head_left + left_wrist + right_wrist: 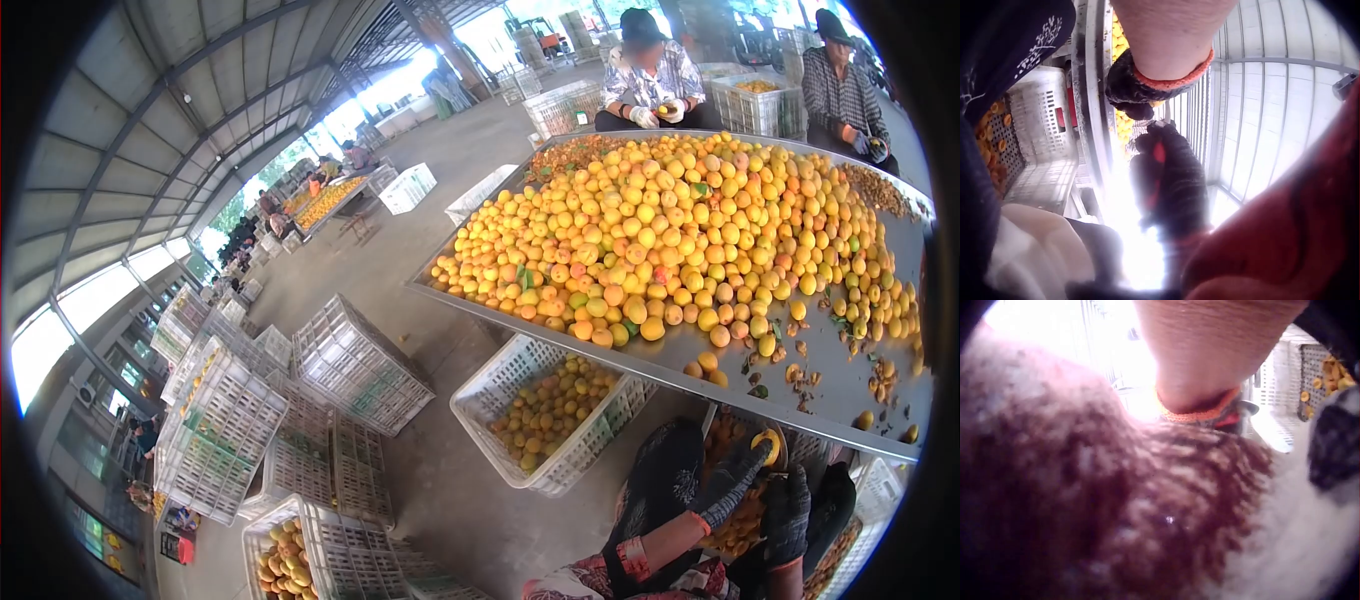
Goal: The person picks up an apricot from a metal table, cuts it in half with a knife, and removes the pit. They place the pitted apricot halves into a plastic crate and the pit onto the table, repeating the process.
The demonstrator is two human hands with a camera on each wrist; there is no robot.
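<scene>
At the lower right of the head view, the left hand [732, 482], in a dark knitted glove, pinches an orange fruit piece [768, 447] at its fingertips. Beside it is the gloved right hand [787, 515], its fingers close together. The left wrist view has the left glove [1138, 81] at the top and the right glove [1172, 178] below, a thin pale tool [1167, 112] between them. From the right glove [1225, 422] in the right wrist view juts a shiny blade, apparently a knife [1272, 431]; its handle is hidden. Cut fruit [735, 525] lies below the hands.
A metal table [640, 365] bears a large heap of yellow-orange fruit [640, 230]. A white crate [560, 480] of fruit stands beside the person's leg, with stacked crates [355, 360] further left. Two seated people [650, 85] work across the table.
</scene>
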